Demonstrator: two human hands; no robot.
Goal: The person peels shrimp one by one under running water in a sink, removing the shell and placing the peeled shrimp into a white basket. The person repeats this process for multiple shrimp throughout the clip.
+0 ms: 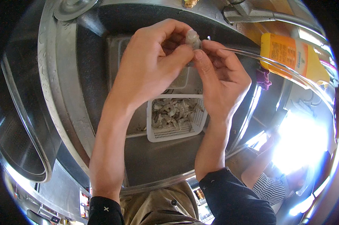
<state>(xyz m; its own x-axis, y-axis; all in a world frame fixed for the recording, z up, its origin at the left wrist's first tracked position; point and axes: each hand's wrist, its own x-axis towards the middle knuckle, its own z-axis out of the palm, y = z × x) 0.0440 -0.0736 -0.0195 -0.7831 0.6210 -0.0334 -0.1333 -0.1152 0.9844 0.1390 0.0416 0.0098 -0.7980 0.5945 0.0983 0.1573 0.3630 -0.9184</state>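
Above a steel sink (pixel 163 157), my left hand (pixel 155 59) pinches a small grey raw shrimp (pixel 193 39) between thumb and fingers. My right hand (pixel 220 70) meets it from the other side, thumb and fingertips together at the shrimp's lower end; how firmly they hold it cannot be told. Below the hands a white plastic basket (pixel 155 137) holds a heap of grey shrimp or shrimp shells (pixel 172 112). Partly hidden behind my hands, a clear rectangular container (pixel 183 80) lies in the sink beyond the basket.
A faucet (pixel 253 15) and a yellow plastic jug (pixel 287 57) stand at the upper right, with a thin curved metal tube before them. A purple cloth (pixel 263 78) hangs below the jug. Another sink basin (pixel 23 118) lies left. Another person in a striped top (pixel 272 188) is at lower right.
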